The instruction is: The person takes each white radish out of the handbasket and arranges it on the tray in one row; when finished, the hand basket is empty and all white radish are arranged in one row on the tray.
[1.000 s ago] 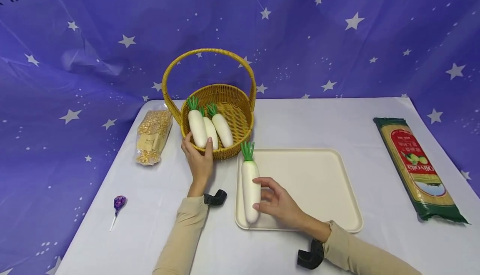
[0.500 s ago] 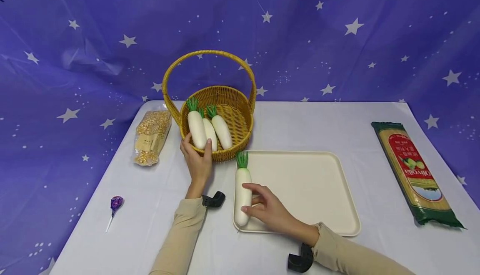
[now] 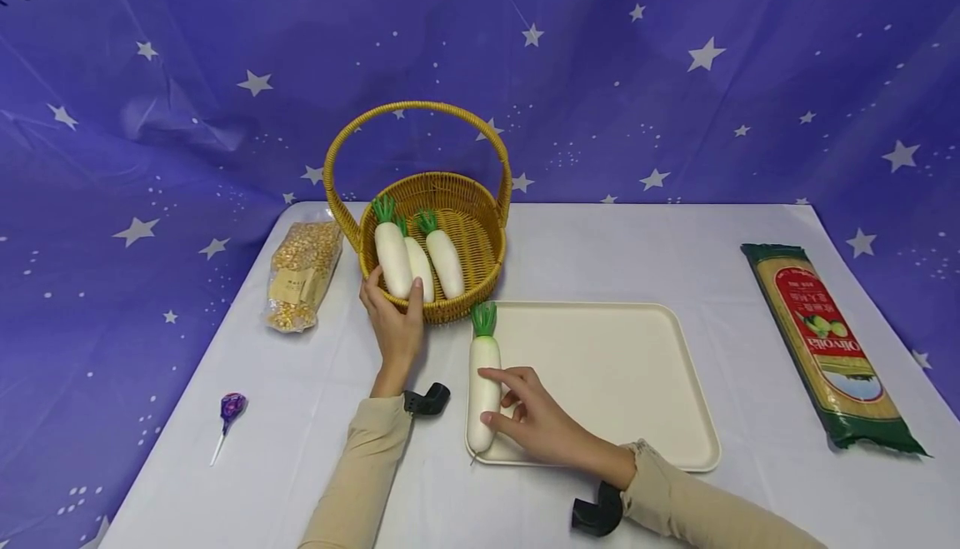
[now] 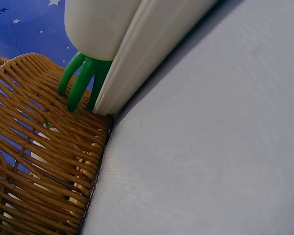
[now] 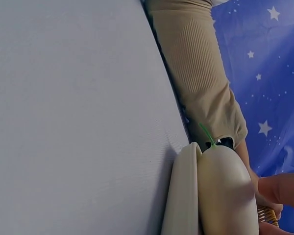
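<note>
My right hand pinches a white radish with green leaves, fingers and thumb spread along its side. This radish lies lengthwise along the left rim of the cream tray, its leaves toward the basket. In the right wrist view the thumb is right at the white radish body. My left hand holds the near left rim of the wicker basket, thumb and forefinger apart at the rim. Inside the basket lie three white radishes. The left wrist view shows the basket's woven side beside the tray's corner.
A bag of corn kernels lies left of the basket. Nearer on the left is a purple-wrapped lollipop. A green-ended pack of noodles lies at the right. The basket's tall handle arches up before a starry purple backdrop.
My right hand has moved the radish slightly left and toward me, down against the tray's left rim. The left hand stays at the basket. The view has shifted a little.
</note>
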### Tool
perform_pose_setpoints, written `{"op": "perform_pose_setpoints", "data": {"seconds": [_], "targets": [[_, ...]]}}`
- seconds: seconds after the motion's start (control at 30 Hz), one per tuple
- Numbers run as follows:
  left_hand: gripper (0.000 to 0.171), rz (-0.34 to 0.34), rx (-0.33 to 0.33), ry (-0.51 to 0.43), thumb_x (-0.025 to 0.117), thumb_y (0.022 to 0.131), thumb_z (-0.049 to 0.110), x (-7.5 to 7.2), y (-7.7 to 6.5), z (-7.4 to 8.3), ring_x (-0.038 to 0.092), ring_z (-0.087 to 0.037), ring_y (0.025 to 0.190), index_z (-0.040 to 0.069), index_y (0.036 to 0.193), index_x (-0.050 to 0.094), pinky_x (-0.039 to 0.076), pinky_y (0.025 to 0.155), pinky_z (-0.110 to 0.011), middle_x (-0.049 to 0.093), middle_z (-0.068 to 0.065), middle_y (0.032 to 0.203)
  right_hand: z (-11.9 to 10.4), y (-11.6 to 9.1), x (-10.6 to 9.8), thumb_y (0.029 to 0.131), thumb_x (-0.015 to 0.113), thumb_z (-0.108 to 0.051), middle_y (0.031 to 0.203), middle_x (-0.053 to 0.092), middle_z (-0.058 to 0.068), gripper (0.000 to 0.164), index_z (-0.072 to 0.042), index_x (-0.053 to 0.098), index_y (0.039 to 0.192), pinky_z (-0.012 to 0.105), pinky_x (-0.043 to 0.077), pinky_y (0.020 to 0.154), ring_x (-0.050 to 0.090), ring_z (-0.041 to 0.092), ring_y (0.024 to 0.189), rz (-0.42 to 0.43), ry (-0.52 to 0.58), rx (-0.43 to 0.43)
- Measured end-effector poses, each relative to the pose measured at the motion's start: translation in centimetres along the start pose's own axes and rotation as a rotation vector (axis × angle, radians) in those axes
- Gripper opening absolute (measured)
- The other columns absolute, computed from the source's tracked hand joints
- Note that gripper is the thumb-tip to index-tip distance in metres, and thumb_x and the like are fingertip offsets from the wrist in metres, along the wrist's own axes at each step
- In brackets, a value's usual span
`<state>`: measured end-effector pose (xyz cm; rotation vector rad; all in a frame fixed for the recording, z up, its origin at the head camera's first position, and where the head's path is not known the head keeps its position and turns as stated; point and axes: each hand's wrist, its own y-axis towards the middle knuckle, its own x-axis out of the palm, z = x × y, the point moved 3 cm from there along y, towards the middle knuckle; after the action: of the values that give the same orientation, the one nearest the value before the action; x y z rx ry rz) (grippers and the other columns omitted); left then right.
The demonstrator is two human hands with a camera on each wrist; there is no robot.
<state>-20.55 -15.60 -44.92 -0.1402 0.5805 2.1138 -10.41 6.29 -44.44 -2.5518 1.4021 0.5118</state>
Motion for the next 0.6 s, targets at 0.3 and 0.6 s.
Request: {"op": "perform_pose_setpoints", "data": {"seconds": [0.3, 0.6], "targets": [[0.065, -0.004, 0.001, 0.002, 0.056, 0.085, 0.042, 0.0, 0.0, 0.0, 0.031, -0.031, 0.128, 0.010, 0.135, 0.027, 0.026, 0.102, -0.048, 0.023, -0.015, 0.139, -0.2, 0.1, -0.5, 0.085, 0.062, -0.027, 0.116, 0.039, 0.013, 0.056, -0.017, 0.039, 0.136, 0.019, 0.045, 0.067, 0.049, 0.016, 0.088, -0.022, 0.001, -0.034], [0.064, 0.000, 0.006, -0.006, 0.056, 0.085, 0.041, 0.0, 0.0, 0.0, 0.031, -0.031, 0.127, 0.011, 0.134, 0.028, 0.026, 0.102, -0.048, 0.023, -0.015, 0.139, 0.4, 1.7, -2.7, 0.088, 0.059, -0.019, 0.125, 0.038, 0.026, 0.052, -0.012, 0.038, 0.135, 0.025, 0.047, 0.073, 0.059, 0.021, 0.091, 0.046, 0.147, 0.112]]}}
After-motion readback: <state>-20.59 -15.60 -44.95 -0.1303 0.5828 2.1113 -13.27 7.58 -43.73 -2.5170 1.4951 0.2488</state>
